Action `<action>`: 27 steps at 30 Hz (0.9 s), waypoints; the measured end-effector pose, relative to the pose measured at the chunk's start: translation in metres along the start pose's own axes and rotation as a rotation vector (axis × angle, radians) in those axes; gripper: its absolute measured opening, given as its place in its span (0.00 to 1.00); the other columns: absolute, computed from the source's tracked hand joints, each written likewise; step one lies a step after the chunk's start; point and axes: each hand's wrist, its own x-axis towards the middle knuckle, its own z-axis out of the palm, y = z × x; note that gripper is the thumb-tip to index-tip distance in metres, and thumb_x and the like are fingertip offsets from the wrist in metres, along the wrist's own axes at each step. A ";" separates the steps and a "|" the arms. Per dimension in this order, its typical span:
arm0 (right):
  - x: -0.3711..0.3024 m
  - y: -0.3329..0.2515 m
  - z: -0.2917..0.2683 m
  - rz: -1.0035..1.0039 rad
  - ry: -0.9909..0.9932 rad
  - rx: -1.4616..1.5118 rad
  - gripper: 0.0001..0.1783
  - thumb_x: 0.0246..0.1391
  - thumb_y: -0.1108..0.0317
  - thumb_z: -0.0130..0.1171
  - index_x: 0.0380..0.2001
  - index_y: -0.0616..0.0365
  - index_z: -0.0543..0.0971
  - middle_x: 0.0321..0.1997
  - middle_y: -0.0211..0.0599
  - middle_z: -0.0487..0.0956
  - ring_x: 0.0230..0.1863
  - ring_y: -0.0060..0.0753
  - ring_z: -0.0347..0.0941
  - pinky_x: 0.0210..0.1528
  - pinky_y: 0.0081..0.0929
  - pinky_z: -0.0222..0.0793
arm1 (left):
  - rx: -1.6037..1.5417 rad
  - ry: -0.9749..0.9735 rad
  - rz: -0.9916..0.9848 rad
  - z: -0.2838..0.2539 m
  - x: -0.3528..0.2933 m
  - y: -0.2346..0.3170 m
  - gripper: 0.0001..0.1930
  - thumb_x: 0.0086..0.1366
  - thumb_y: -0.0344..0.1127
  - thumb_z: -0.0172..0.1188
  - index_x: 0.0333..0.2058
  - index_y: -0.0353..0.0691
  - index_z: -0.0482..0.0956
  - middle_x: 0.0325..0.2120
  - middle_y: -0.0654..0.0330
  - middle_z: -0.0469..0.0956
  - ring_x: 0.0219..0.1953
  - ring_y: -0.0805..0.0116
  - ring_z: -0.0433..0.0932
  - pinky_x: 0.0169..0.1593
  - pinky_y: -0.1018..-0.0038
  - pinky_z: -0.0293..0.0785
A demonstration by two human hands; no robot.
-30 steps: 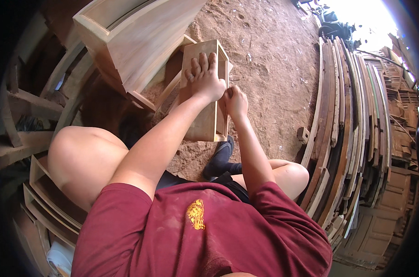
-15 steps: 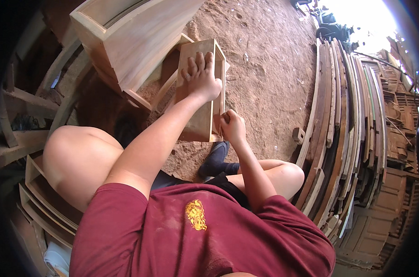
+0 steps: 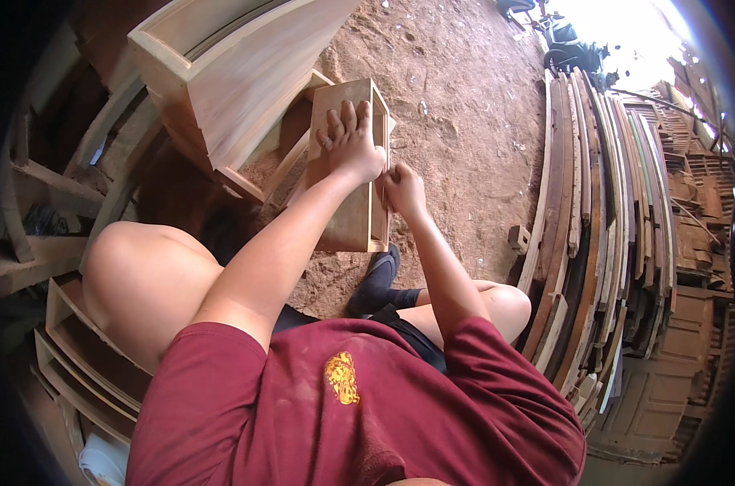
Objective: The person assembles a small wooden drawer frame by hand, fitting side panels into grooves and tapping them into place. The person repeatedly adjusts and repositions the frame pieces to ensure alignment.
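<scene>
In the head view, a pale wooden box (image 3: pixel 335 225) stands just above the middle of the frame, its open side facing right. The left hand (image 3: pixel 353 151) lies on its broad face with the fingers spread, pressing rather than gripping; it covers part of that face. The right hand (image 3: pixel 405 191) is at the open side's edge, fingers curled; whether they pinch something thin cannot be told, as the hand hides the spot. The inside of the box shows only as a narrow strip.

At upper left, a big wooden cabinet (image 3: pixel 246 89) is cut off by the top edge, with shadowed wood pieces beneath it. A dark shoe (image 3: pixel 375 279) below the box is partly hidden by it. At lower left, drawers (image 3: pixel 88 336) run behind the knee (image 3: pixel 133 275). Planks (image 3: pixel 582 219) lie stacked at right; dark things (image 3: pixel 574 53) at upper right blur into glare. The red shirt (image 3: pixel 448 405) bears a yellow print (image 3: pixel 342 378), too small to make out.
</scene>
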 end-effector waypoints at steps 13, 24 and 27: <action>-0.021 -0.002 -0.003 0.161 -0.019 0.171 0.17 0.50 0.60 0.70 0.33 0.63 0.77 0.28 0.44 0.82 0.29 0.39 0.79 0.35 0.34 0.73 | -0.020 0.034 0.007 -0.008 -0.002 -0.019 0.47 0.58 0.41 0.51 0.73 0.48 0.39 0.74 0.48 0.36 0.75 0.41 0.33 0.71 0.41 0.30; 0.132 -0.011 0.024 0.176 0.063 0.121 0.19 0.46 0.58 0.72 0.33 0.60 0.78 0.33 0.49 0.83 0.35 0.44 0.81 0.40 0.38 0.75 | -0.006 -0.010 0.003 -0.016 -0.005 -0.012 0.47 0.57 0.41 0.51 0.73 0.48 0.38 0.74 0.48 0.36 0.75 0.42 0.32 0.72 0.41 0.30; 0.134 -0.026 0.016 0.226 0.016 0.162 0.18 0.47 0.58 0.71 0.33 0.59 0.78 0.33 0.47 0.83 0.37 0.45 0.81 0.42 0.39 0.75 | -0.037 -0.027 -0.017 -0.016 -0.004 -0.013 0.47 0.57 0.41 0.51 0.73 0.48 0.39 0.74 0.49 0.35 0.75 0.41 0.32 0.72 0.41 0.31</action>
